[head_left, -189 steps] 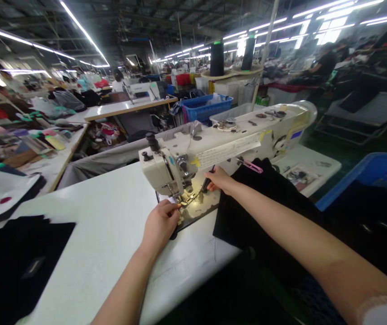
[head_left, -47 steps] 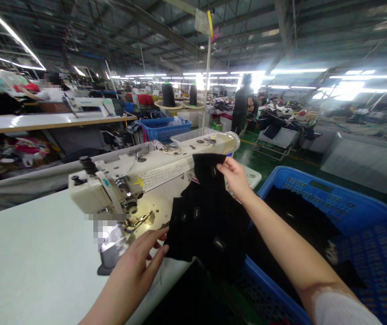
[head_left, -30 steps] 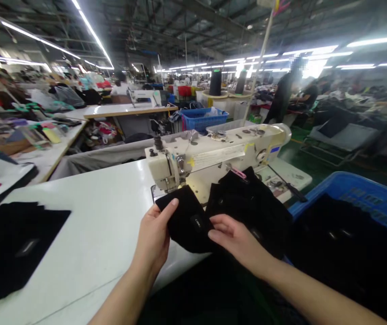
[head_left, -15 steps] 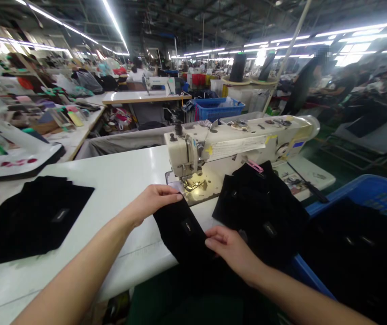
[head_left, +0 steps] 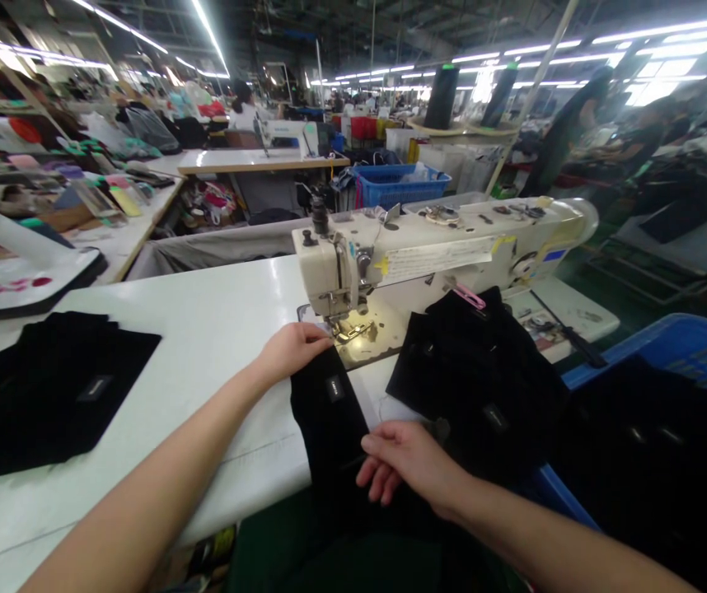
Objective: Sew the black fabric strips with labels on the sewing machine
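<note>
Step in hand looks like lining up a piece at the sewing machine (head_left: 415, 243). Black cloth (head_left: 320, 424) lies on the near side of the needle area, its far end by the metal plate (head_left: 381, 333), its near end running over the table (head_left: 223, 301) edge. Can't tell whether any of it sits under the foot; fingers block that.

Grip: left hand (head_left: 295, 350) pinches the far end between thumb and fingers, close to the foot. Right hand (head_left: 412, 465) pinches the right edge lower down, thumb on top, other fingers curled loosely.

Next move probably calls for squaring the far edge to the foot with light, even tension and fingertips clear of the needle.

Materials: cloth is matte, soft, limp by the look of its drape; strip-like, with a small dark rectangular label (head_left: 334, 389), pale lettering. Table smooth, glossy, pale. Plate metallic, patchily worn, lamp-lit. Black pile (head_left: 477, 379) to the right is rumpled, same dark fabric look; black stack (head_left: 50, 395) at left lies flatter. Blue crate (head_left: 675, 342): slotted plastic, dark cloth inside.
</note>
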Demonstrator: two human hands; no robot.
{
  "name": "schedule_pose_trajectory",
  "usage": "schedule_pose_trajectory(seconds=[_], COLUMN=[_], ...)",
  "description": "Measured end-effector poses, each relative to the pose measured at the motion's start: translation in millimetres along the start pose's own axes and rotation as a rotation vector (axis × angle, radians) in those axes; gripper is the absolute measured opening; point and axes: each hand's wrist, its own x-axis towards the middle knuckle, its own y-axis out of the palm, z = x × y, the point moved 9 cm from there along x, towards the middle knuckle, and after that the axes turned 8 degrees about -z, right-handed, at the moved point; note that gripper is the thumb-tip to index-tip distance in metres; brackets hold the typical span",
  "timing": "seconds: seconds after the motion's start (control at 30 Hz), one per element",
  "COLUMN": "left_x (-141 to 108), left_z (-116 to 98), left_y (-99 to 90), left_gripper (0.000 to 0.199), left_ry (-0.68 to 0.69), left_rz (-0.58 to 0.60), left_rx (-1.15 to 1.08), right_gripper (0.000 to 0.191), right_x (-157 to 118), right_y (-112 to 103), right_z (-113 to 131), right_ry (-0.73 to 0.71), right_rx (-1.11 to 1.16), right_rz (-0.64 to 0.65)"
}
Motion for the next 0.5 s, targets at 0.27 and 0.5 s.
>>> schedule_pose_trajectory(seconds=[0.27,0.5], left_x=[-46.5,-43.8], left_z=[-37.7,-27.2], left_y=[11.2,15.5], left_gripper=[0.031,0.032], left_ry=[0.56,0.612], left_rz=[-0.242,-0.21], left_rx=[0.448,0.395], right_gripper=[0.039,0.025], right_x=[0.9,-41.9], right_y=[-10.1,7.3], right_z=[13.8,73.9], right_ry=[-0.191,-1.064], right_rx=[-0.198,-1.149], right_rz=[-0.127,-0.259])
